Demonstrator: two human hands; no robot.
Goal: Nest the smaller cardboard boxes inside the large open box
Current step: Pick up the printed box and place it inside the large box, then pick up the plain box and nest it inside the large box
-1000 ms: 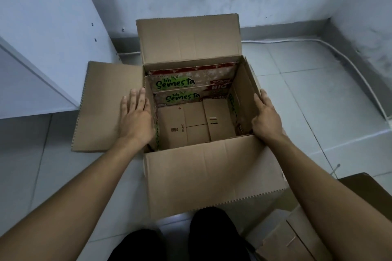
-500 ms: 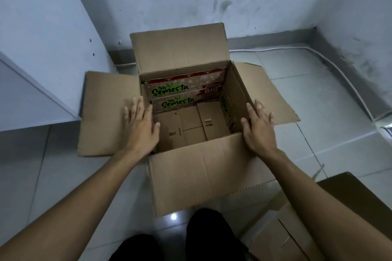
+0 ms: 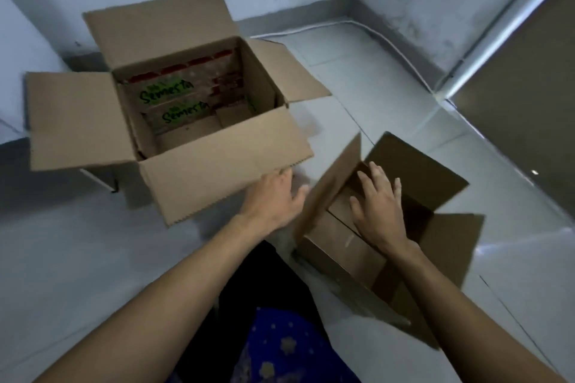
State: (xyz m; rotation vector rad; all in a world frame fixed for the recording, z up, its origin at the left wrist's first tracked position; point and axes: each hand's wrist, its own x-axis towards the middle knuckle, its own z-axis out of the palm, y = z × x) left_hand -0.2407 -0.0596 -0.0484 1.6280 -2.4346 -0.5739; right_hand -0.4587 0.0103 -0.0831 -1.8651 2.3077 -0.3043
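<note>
The large open box (image 3: 217, 162) stands on the floor at the left, all flaps spread. Inside it sits a printed "Semesta" box (image 3: 174, 102), open at the top, its brown bottom showing. A smaller brown cardboard box (image 3: 348, 246) lies at the right with its flaps open. My left hand (image 3: 273, 199) hovers with fingers apart between the two boxes, just left of the smaller box's raised flap (image 3: 329, 186). My right hand (image 3: 379, 205) is spread over the smaller box's opening, holding nothing.
Grey tiled floor all around. A white cabinet (image 3: 18, 50) stands at the left behind the large box. A white cable (image 3: 401, 56) runs along the wall's foot. A dark door or panel (image 3: 522, 102) fills the right. My legs (image 3: 280, 336) are at the bottom centre.
Both hands have left the large box's rim and swung right and down to the smaller box. The view has turned right, bringing the smaller box fully into sight.
</note>
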